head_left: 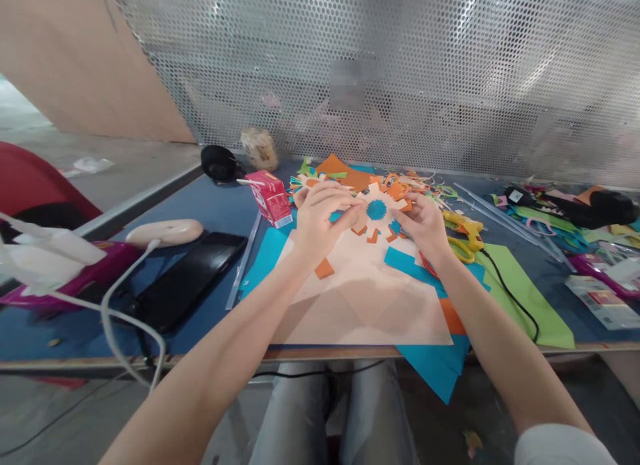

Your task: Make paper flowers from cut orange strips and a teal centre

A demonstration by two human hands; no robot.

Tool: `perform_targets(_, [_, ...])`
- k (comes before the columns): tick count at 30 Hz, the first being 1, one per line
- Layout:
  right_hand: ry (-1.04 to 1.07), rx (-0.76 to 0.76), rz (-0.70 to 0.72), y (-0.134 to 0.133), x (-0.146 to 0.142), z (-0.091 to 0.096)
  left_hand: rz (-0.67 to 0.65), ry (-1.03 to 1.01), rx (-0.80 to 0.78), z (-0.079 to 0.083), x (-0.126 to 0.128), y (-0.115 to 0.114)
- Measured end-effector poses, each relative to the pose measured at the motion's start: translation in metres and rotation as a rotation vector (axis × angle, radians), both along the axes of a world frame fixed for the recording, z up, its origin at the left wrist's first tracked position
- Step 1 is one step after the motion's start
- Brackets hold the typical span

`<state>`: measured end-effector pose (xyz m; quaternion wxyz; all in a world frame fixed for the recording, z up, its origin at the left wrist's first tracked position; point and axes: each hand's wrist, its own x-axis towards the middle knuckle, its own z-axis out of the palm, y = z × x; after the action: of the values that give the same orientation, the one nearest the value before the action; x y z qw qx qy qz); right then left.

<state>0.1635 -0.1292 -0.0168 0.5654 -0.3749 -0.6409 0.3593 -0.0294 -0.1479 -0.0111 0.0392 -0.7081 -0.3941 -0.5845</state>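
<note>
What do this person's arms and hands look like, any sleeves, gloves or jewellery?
The left hand and right hand are bare: no gloves, and no ring or watch that I can make out. Both forearms are uncovered. A pale sleeve shows at the right upper arm.

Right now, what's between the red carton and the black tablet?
A thin clear strip lying on the blue tabletop, per the head view.

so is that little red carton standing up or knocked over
Upright: the red carton stands on its base on the blue table, left of the left hand, a white straw poking from its top.
</note>
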Motion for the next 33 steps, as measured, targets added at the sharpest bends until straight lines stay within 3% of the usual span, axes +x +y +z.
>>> perform_targets(4, [0.032,-0.045,0.064,-0.0038,-0.0023,0.0013,-0.027,-0.127,-0.086,0.0045,0.0004,-0.0024])
perform_targets(9, [0.031,-0.084,0.085,-0.0066,-0.003,0.0033,-0.285,-0.373,-0.506,0.0047,0.0009,0.0032])
perform_targets(14, [-0.013,-0.109,0.106,-0.0064,-0.0039,0.0011,-0.372,-0.558,-0.764,0.0035,0.0039,0.0061])
perform_targets(18, [-0.034,-0.13,0.114,-0.0066,-0.004,0.0017,-0.465,-0.58,-0.861,0.0048,0.0043,0.0017])
perform_targets(33, [-0.082,-0.095,0.088,-0.0045,-0.0041,-0.0004,-0.434,-0.637,-0.924,-0.0025,0.0002,0.0069])
